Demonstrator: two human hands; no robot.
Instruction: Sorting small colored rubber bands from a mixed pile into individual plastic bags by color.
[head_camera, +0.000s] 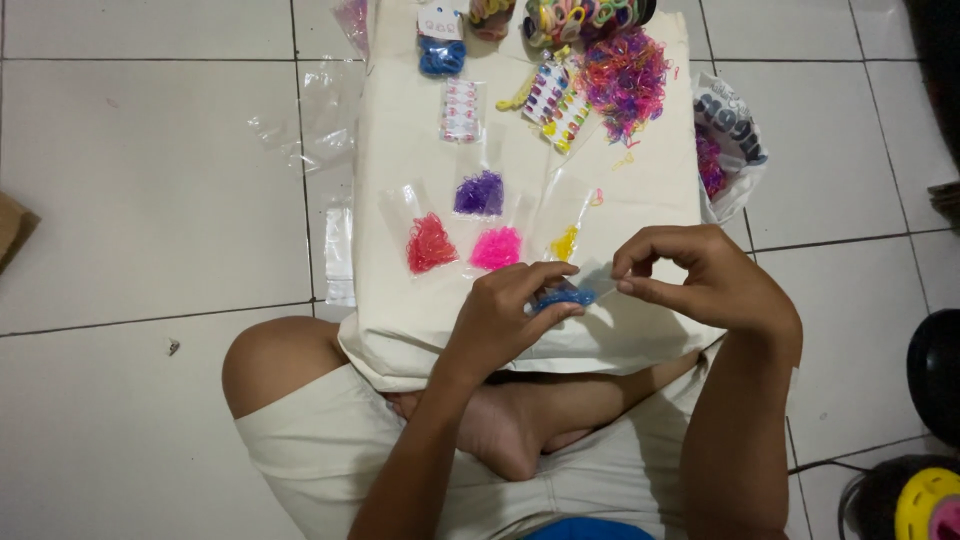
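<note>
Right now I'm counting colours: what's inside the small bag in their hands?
Blue elastic bands show inside the small bag, pinched by the left hand and right hand. Fingers cover part of the contents.

We sit cross-legged, both forearms reaching forward from the bottom of the view, elbows bent over our lap. Our left hand (505, 315) curls palm-down, fingers closed in a loose pinch with the thumb tucked beneath. Our right hand (705, 280) arches higher, wrist bent, thumb and forefinger pressed together, pointing toward the left.
</note>
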